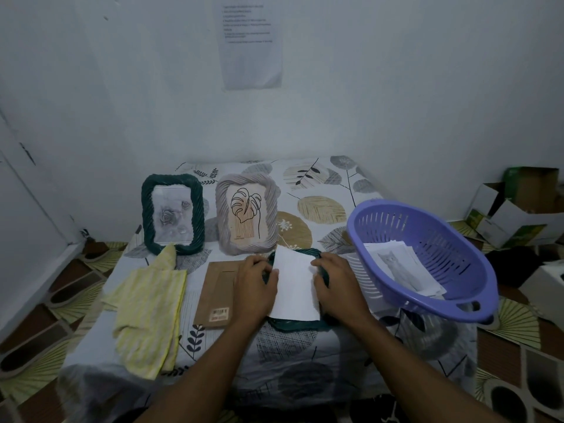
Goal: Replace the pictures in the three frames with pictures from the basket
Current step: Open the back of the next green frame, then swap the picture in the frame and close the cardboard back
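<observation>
- We see the left hand [254, 288] and the right hand [338, 285] holding a white sheet [294, 291], their fingers curled on its side edges.
- The sheet lies on a flat green frame [293, 325] on the tabletop [305, 355].
- Just left lie a brown backing board [215, 296] and a yellow cloth [149, 315].
- Behind stand a rose frame [172, 213] and a leaf frame [247, 213].
- At right, the purple basket [442, 239] holds pictures, with a cat picture [393, 264] on top.
</observation>
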A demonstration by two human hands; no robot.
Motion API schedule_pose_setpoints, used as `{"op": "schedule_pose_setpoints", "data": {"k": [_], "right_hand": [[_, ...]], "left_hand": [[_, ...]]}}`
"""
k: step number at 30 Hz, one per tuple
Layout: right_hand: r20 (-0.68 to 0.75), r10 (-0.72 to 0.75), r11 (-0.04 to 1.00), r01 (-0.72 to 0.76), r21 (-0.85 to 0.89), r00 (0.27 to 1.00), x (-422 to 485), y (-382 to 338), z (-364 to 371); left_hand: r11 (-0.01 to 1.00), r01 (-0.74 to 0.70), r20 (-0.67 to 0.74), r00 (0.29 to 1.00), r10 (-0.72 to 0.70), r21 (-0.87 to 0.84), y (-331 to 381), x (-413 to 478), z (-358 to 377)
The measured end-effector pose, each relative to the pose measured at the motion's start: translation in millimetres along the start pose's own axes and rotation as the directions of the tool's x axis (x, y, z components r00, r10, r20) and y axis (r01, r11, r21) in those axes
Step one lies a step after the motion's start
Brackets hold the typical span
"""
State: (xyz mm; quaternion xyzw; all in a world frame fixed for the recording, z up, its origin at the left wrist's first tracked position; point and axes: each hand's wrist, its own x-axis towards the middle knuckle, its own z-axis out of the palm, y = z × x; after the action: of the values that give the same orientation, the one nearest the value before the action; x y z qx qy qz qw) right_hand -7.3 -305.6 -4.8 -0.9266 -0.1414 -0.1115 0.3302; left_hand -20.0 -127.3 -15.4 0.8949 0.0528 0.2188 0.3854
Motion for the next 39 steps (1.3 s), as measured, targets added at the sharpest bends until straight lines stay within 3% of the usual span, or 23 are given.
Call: {"op": "schedule_pose_setpoints", "data": {"k": [3,6,8,10,12,14,21,29,34,39], "right_hand": [[-0.062,-0.179,0.983,0.176,-0.058,0.982,4.7,-20.9,-17.1],[-0.204,-0.265,0.943,0.209,-0.258,0.942,12.8,-35.0,-44.0],[-0.166,-0.202,0.906,0.120,-0.405,0.965,16.4,-29.9,-62.1],[-0.067,-0.032,0.877,-0.004,-0.481,0.997,15.9,-17.4,-78.0],[0.022,0.157,0.878,-0.130,-0.461,0.987,14.4,-5.8,-88.2],[0.089,0.250,0.892,-0.194,-0.408,0.964,13.9,2.6,-96.3],[0.089,0.278,0.934,-0.247,-0.259,0.956,35.3,6.5,-130.6],[0.049,0.273,0.956,-0.266,-0.126,0.961,45.6,2.5,-146.1],[0.056,0.254,0.963,-0.247,-0.108,0.965,41.1,7.7,-129.4],[0.067,0.271,0.960,-0.266,-0.086,0.960,41.4,9.6,-114.1]], "left_hand": [[0.999,0.032,-0.040,0.999,-0.033,-0.044,8.1,7.2,-6.9],[0.977,0.080,0.022,0.997,-0.077,-0.196,22.3,11.2,-10.6],[0.951,0.133,0.085,0.990,-0.113,-0.280,34.5,10.9,-10.8],[0.914,0.192,0.132,0.979,-0.155,-0.356,46.1,10.2,-8.8],[0.878,0.237,0.158,0.970,-0.187,-0.417,53.9,12.2,-4.8],[0.864,0.254,0.181,0.964,-0.193,-0.435,60.9,15.4,1.9],[0.882,0.290,0.284,0.940,-0.189,-0.371,90.9,19.7,32.7],[0.953,0.254,0.380,0.908,-0.175,-0.168,123.3,15.6,75.6],[0.968,0.232,0.368,0.912,-0.182,-0.095,126.7,10.9,87.4],[0.971,0.227,0.263,0.944,-0.199,-0.080,130.6,14.9,77.6]]}}
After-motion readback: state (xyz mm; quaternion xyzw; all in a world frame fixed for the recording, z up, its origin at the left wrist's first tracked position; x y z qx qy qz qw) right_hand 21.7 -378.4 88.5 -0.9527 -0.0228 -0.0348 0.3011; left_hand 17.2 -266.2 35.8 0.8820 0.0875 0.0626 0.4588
